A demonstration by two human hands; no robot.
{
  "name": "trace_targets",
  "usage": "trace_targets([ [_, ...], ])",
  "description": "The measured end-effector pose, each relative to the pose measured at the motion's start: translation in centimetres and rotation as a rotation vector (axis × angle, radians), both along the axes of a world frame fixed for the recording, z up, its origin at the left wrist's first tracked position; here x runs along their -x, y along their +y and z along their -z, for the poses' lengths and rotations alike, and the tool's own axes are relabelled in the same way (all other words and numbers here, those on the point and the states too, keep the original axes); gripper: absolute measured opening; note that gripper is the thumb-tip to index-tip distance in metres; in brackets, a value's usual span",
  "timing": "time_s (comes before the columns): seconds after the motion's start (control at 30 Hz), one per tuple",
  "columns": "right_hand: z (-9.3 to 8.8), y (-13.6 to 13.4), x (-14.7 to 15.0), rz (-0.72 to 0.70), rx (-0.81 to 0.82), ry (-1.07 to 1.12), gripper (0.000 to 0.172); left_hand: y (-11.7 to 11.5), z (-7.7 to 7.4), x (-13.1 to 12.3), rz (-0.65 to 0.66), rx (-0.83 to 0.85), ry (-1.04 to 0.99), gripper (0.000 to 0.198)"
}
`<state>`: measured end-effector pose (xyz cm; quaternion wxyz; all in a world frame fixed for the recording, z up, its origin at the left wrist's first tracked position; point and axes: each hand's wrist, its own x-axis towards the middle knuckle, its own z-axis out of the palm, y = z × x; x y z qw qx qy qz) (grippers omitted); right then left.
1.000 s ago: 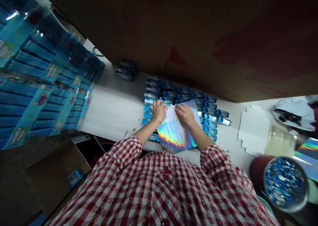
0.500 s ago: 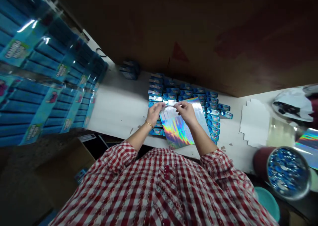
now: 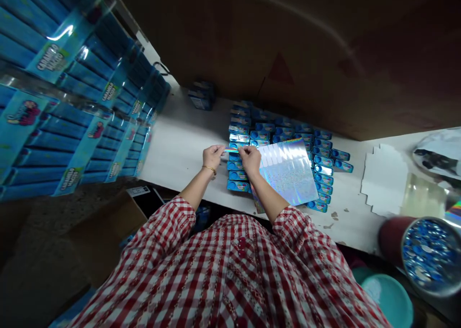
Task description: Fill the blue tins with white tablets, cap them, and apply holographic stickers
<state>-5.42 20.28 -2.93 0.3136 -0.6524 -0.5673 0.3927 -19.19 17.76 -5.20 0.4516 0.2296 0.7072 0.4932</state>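
Observation:
Between my two hands a narrow shiny holographic strip (image 3: 231,150) is stretched, above the left part of several rows of small blue boxes (image 3: 238,175). My left hand (image 3: 212,157) pinches the strip's left end. Fingers of my right hand (image 3: 251,159) are closed on its right end. Beside the right hand, a silvery holographic sheet (image 3: 290,172) lies tilted over the boxes, its lower left part behind my forearm. Paler strip-shaped marks show along the sheet's upper edge.
Large clear-wrapped packs of blue boxes (image 3: 77,107) are stacked at left. A brown cardboard wall (image 3: 234,40) rises behind the white table (image 3: 173,140). To the right are white card pieces (image 3: 383,179), a bucket of blue-and-silver pieces (image 3: 430,251) and a turquoise basin (image 3: 392,301).
Both hands have shifted left off the holographic sheet's upper edge. The strip, curved between them before, is now straight and clear of the sheet. The view has also shifted slightly.

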Motion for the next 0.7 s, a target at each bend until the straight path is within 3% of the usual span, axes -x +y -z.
trace_targets([
  [0.17, 0.4, 0.7, 0.1, -0.049, -0.094, -0.322, 0.017, 1.6, 1.7, 0.0, 0.057, -0.025, 0.134, 0.015],
  [0.3, 0.8, 1.2, 0.1, -0.123, -0.094, -0.473, 0.021, 2.0, 2.6, -0.7, 0.053, -0.013, 0.102, 0.012],
  [0.47, 1.1, 1.4, -0.7, -0.171, -0.181, -0.577, 0.018, 1.8, 3.6, -1.0, 0.005, 0.065, 0.016, 0.030],
  [0.6, 0.6, 1.6, -5.2, -0.146, -0.303, -0.586, 0.026, 0.9, 2.9, -0.4, 0.010, 0.066, 0.236, 0.030],
  [0.7, 0.0, 2.3, -10.3, -0.192, -0.379, -0.597, 0.029, 0.2, 0.8, -1.6, 0.174, -0.073, 0.502, 0.027],
])
